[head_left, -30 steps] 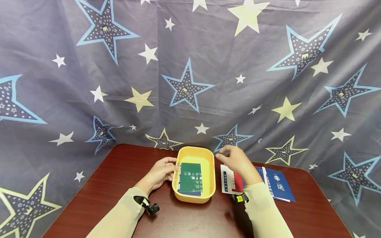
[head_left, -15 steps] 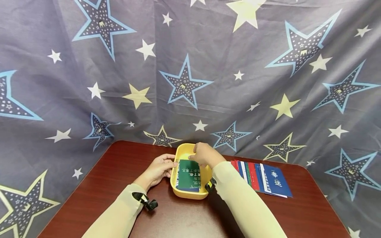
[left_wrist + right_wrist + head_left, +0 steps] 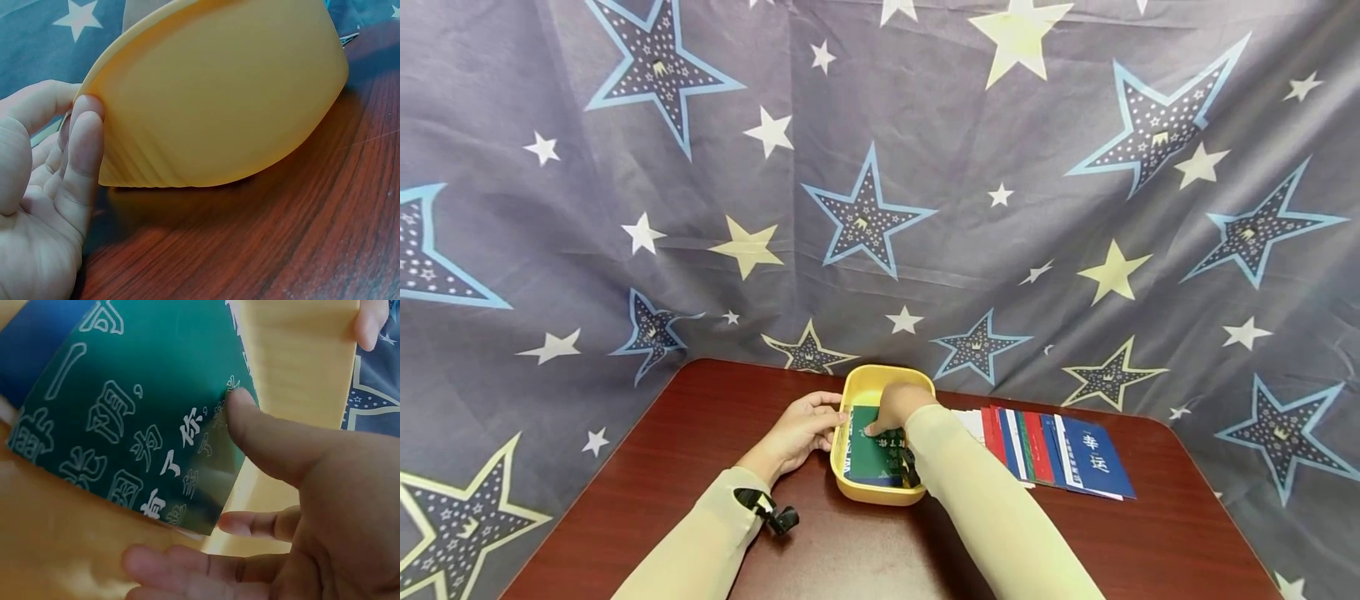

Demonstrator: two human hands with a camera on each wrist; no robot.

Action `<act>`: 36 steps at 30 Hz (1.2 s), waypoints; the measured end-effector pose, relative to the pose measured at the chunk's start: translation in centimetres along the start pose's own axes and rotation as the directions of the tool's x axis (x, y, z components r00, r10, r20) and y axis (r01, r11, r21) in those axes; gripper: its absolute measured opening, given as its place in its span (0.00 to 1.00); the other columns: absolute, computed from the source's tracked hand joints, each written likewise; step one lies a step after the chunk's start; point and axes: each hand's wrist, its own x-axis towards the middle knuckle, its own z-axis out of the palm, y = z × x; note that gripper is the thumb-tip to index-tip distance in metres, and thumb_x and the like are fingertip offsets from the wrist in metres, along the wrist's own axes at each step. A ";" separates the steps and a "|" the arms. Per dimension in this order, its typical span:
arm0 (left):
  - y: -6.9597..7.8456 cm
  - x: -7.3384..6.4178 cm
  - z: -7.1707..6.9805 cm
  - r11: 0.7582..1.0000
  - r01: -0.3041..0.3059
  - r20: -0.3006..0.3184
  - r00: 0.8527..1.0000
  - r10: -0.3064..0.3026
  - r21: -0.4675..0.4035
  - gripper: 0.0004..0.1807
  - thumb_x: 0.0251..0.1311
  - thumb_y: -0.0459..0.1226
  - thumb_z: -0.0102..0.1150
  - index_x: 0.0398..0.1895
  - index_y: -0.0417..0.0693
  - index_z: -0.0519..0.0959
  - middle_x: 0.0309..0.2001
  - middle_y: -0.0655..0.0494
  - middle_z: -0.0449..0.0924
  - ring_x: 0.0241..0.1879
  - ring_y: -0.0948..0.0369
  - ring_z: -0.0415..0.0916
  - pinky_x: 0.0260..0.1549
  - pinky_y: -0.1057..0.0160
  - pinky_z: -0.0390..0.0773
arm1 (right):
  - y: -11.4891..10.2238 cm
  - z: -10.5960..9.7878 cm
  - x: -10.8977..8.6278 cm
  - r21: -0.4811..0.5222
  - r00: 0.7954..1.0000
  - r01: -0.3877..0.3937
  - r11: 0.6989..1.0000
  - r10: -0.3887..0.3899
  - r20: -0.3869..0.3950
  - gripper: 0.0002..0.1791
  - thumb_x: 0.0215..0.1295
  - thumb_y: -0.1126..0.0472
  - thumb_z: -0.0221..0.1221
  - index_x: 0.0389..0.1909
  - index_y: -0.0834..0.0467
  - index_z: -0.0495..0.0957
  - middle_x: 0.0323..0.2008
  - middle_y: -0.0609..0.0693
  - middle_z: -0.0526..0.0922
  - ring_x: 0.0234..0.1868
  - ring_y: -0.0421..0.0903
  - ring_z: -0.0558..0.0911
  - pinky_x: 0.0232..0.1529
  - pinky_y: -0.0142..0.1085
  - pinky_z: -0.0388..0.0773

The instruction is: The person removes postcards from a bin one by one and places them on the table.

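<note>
A yellow plastic basket (image 3: 883,496) stands on the table, with my left hand (image 3: 801,432) pinching its left rim. In the left wrist view, that hand (image 3: 53,169) has its fingertips on the basket's outer wall (image 3: 219,94). Inside the basket lies a green card (image 3: 868,458) with white lettering, over a blue one (image 3: 40,347). My right hand (image 3: 901,407) reaches into the basket. Seen from the right wrist, its thumb (image 3: 262,434) rests on the green card (image 3: 144,394) near one edge, while the other fingers stretch out loosely beside the card.
Right of the basket, a fanned row of cards (image 3: 1041,446) in red, white, green and blue lies on the dark red wooden table (image 3: 820,558). A grey curtain (image 3: 715,192) printed with stars hangs directly behind the table.
My right hand has moved left from beside the basket's right rim and down into it, its thumb reaching the green card. The left hand keeps its hold on the rim.
</note>
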 end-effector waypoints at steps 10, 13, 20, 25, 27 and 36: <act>-0.1 -0.1 0.0 1.000 -0.005 -0.003 1.000 0.005 0.005 0.31 0.76 0.28 0.66 0.77 0.31 0.68 0.33 0.59 0.86 0.21 0.68 0.79 0.20 0.73 0.83 | 0.3 0.5 0.3 0.083 0.999 0.006 0.997 -0.009 0.033 0.29 0.55 0.35 0.86 0.34 0.55 0.87 0.29 0.47 0.88 0.27 0.45 0.87 0.38 0.41 0.91; -0.1 -0.1 0.0 1.000 -0.004 -0.006 1.000 0.004 -0.001 0.30 0.76 0.28 0.67 0.76 0.31 0.68 0.33 0.59 0.86 0.21 0.68 0.79 0.20 0.72 0.83 | 0.4 0.0 -0.5 0.129 1.000 0.000 0.992 -0.004 0.024 0.25 0.57 0.44 0.88 0.32 0.58 0.86 0.25 0.51 0.87 0.18 0.47 0.85 0.25 0.39 0.88; -0.1 -0.1 0.1 1.000 -0.004 -0.018 1.000 0.004 -0.001 0.29 0.75 0.28 0.67 0.75 0.32 0.69 0.33 0.58 0.86 0.20 0.67 0.80 0.19 0.72 0.82 | 0.8 -3.8 -5.2 0.209 0.988 0.073 0.975 -0.042 -0.148 0.20 0.61 0.59 0.85 0.49 0.63 0.89 0.44 0.55 0.94 0.41 0.49 0.91 0.53 0.43 0.92; -0.1 -0.1 0.1 1.000 -0.003 -0.008 1.000 0.003 0.005 0.29 0.76 0.28 0.66 0.76 0.31 0.69 0.33 0.59 0.87 0.20 0.68 0.79 0.19 0.72 0.83 | 2.9 -4.8 -6.7 0.405 0.972 0.139 0.904 -0.045 -0.233 0.27 0.70 0.60 0.79 0.63 0.68 0.85 0.52 0.58 0.91 0.53 0.53 0.91 0.66 0.52 0.89; -0.1 -0.2 0.1 1.000 -0.006 -0.006 1.000 0.006 0.005 0.29 0.77 0.28 0.65 0.76 0.31 0.69 0.33 0.59 0.87 0.20 0.68 0.79 0.19 0.72 0.83 | 4.0 -4.9 -7.1 0.470 0.966 0.172 0.866 -0.054 -0.254 0.25 0.73 0.59 0.76 0.61 0.70 0.84 0.42 0.56 0.89 0.43 0.50 0.90 0.59 0.52 0.89; 0.2 -0.4 0.3 1.000 -0.007 -0.009 1.000 0.007 -0.002 0.30 0.76 0.28 0.67 0.76 0.30 0.68 0.33 0.58 0.87 0.20 0.68 0.80 0.19 0.72 0.83 | 9.0 -4.3 -9.6 0.657 0.943 0.226 0.719 0.009 -0.333 0.32 0.79 0.59 0.70 0.76 0.72 0.76 0.48 0.59 0.94 0.43 0.49 0.90 0.58 0.50 0.88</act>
